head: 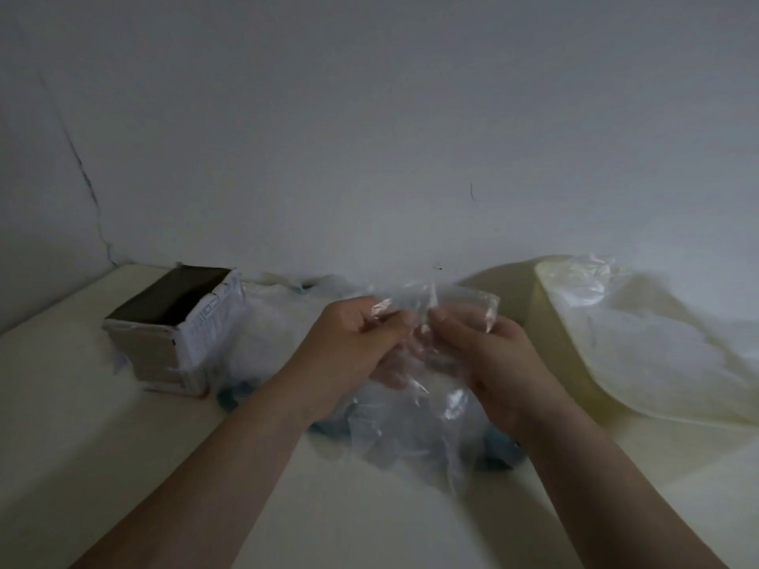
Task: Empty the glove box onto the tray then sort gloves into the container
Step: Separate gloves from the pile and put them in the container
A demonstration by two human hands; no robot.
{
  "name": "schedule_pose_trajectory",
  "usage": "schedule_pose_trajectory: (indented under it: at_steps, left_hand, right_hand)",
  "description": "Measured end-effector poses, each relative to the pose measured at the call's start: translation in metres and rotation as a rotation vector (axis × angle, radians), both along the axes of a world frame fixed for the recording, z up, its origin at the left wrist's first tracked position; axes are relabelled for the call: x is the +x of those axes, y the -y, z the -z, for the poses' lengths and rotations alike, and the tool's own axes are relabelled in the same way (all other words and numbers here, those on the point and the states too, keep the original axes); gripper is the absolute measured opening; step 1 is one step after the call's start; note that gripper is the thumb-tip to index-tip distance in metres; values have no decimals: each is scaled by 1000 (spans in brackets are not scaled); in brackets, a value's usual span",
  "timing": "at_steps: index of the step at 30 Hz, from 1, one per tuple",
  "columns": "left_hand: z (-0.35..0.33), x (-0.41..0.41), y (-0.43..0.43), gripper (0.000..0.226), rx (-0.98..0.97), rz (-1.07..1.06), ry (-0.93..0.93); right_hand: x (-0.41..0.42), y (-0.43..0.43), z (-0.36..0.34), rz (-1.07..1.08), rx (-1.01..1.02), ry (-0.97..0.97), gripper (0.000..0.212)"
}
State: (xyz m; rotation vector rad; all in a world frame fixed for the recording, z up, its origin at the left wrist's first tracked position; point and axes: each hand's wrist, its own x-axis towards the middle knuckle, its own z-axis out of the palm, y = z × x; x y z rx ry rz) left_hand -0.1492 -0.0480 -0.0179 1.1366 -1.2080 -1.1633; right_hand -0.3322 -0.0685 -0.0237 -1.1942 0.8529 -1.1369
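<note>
Left hand and right hand: each grip pinched on one clear glove, held above the glove pile on the table. Glove box stands open at left; container at right.

Dim, flat indoor light, and a soft picture throughout.
The wall darkens toward the corners. Small glints catch the clear plastic glove, and the glove box interior is black shadow. The table edge bows with wide-angle distortion.
</note>
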Motion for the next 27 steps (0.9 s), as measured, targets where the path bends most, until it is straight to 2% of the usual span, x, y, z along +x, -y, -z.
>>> schedule_pose_trajectory:
  at_steps: [2, 3, 4, 6, 8, 10, 15, 19, 21, 24, 25, 27]
  left_hand:
    - [1, -2, 3, 40, 59, 49, -56]
    - [3, 0, 6, 36, 84, 58, -64]
    - [6, 2, 6, 26, 78, 79, 3]
    - [17, 8, 4, 25, -9, 169, 392]
    - [27, 8, -1, 19, -65, 332, 826]
    - [35, 8, -3, 10, -99, 400, 968]
    - [41, 13, 7, 35, -178, 271, 990]
    - [35, 18, 8, 8, -171, 245, 939]
    - [28, 20, 9, 8, -191, 201, 875]
    - [15, 25, 9, 12, -198, 51, 685]
    - [10, 26, 8, 14, -156, 1, 561]
    - [5, 25, 9, 18, 13, 3, 195]
  right_hand:
    - [-3, -1, -5, 171, 28, 27, 28]
    - [-6, 0, -11, 257, -1, -37, 23]
    - [-11, -2, -18, 323, -54, -146, 18]
    - [-22, -4, -30, 344, -183, -403, 16]
    - [-29, -9, -41, 223, -299, -621, 18]
    - [-30, -16, -45, 76, -360, -765, 18]
    - [-26, -26, -52, -229, -394, -916, 15]
    - [-28, -29, -55, -421, -335, -967, 11]
    - [-32, -28, -56, -453, -362, -983, 10]
    - [-38, -27, -58, -476, -418, -1010, 8]
    - [-39, -24, -58, -454, -443, -989, 9]
    - [-39, -22, -56, -356, -492, -909, 8]
